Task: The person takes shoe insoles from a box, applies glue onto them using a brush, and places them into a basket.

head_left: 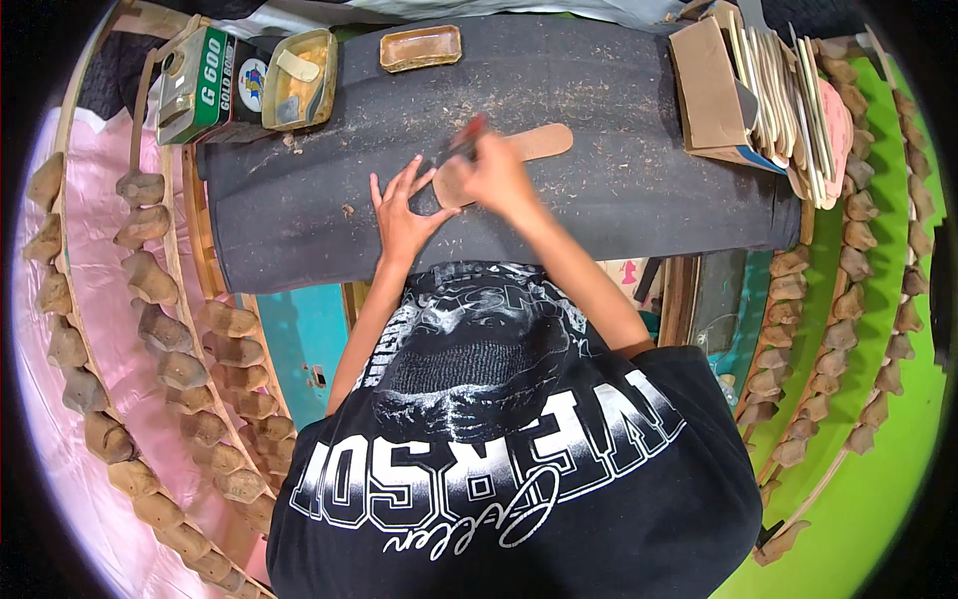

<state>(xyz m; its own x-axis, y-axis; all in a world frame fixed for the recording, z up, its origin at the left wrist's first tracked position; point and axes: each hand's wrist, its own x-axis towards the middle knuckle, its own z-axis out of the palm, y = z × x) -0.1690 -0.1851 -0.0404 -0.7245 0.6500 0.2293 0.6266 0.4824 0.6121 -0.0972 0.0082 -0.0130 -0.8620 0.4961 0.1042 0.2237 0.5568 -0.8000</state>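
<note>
On the dark cloth of the table lies a tan, insole-shaped piece (544, 143), slanting from near my hands up to the right. My left hand (404, 215) rests flat at its left end, fingers spread, with thumb and forefinger touching its edge. Over the left half of the piece, my right hand (494, 180) is closed round a small red-and-dark tool (473, 130). Motion blurs the tool, so its exact kind does not show. That hand covers part of the piece.
At the back left stand a green-and-white metal can (205, 85) and an open yellowish tub (317, 100) with flat tools inside. A shallow brown tray (420, 48) sits at the back. A cardboard box (707, 85) holds stacked sole-shaped pieces (788, 110). Racks of brown shoe-shaped forms (165, 329) flank me.
</note>
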